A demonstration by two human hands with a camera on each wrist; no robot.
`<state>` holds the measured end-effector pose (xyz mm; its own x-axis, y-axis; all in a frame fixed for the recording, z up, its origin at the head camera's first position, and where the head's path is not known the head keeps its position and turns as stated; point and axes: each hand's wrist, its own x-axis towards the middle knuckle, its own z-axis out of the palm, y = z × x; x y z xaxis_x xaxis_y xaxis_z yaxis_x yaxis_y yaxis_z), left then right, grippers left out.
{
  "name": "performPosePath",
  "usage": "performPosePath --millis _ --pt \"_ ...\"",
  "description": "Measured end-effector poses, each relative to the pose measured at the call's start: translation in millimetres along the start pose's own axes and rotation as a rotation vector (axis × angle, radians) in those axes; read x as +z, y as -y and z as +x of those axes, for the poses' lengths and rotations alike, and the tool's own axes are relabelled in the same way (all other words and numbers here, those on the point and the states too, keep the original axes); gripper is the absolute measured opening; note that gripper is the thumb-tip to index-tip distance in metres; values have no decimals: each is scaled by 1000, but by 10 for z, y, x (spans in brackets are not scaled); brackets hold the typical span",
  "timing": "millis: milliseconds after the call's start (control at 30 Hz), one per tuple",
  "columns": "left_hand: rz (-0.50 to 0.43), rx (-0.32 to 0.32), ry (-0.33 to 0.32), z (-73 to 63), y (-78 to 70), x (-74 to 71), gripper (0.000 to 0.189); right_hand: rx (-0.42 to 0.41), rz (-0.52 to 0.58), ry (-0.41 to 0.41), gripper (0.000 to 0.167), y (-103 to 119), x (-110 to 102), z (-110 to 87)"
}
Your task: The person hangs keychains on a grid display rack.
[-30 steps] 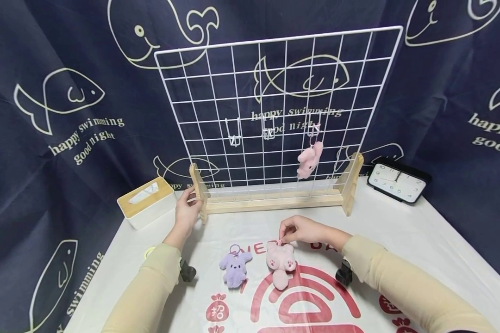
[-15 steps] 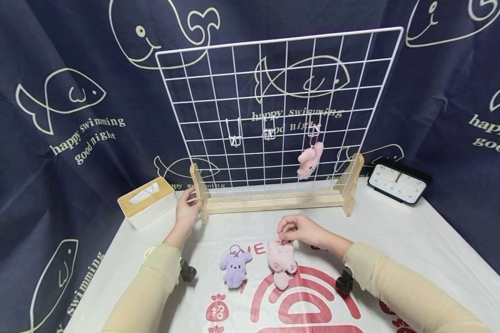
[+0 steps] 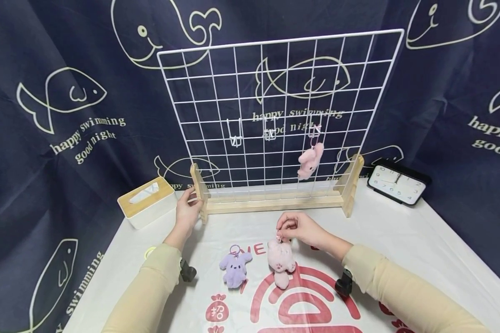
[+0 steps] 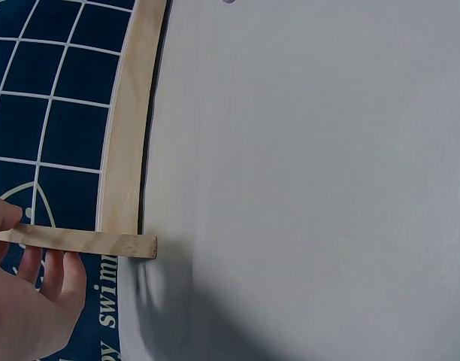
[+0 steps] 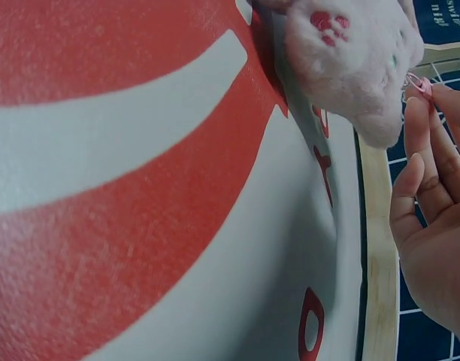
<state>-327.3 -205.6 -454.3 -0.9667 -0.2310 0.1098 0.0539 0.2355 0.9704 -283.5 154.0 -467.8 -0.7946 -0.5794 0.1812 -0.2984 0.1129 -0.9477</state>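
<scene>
My left hand (image 3: 187, 211) grips the wooden left foot (image 4: 102, 242) of a white wire grid rack (image 3: 271, 205), thumb on one side and fingers on the other. Between thumb and fingertips, my right hand (image 3: 304, 230) pinches the pink ring (image 5: 423, 86) of a pale pink plush keychain (image 3: 281, 259). This plush hangs tilted below the fingers, paw prints showing, low over the white tabletop. To its left lies a purple plush dog keychain (image 3: 235, 272), its ring toward the rack. Another pink plush (image 3: 310, 162) hangs by a bead chain from the grid's right hook.
Two more hooks, a left hook (image 3: 235, 141) and a middle hook (image 3: 269, 135), sit on the grid with nothing hanging from them. A tissue box (image 3: 147, 203) stands left of the rack, a black-framed clock (image 3: 396, 183) to its right. A dark patterned curtain (image 3: 79, 194) surrounds the table.
My right hand has risen slightly, lifting the pale pink plush keychain by its ring, so the plush has tilted upright and turned a little. The left hand stays on the rack's foot.
</scene>
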Motion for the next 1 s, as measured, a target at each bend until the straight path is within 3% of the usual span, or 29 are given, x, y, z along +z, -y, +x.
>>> performPosePath --millis 167,467,1000 --pt "-2 2 0 -5 -7 -2 57 -2 42 -40 13 63 17 -3" --pt "4 1 -7 6 -1 -2 55 -9 39 -208 14 218 20 65" --pt "10 0 -10 -12 -14 5 54 -81 -77 -295 12 391 -26 197"
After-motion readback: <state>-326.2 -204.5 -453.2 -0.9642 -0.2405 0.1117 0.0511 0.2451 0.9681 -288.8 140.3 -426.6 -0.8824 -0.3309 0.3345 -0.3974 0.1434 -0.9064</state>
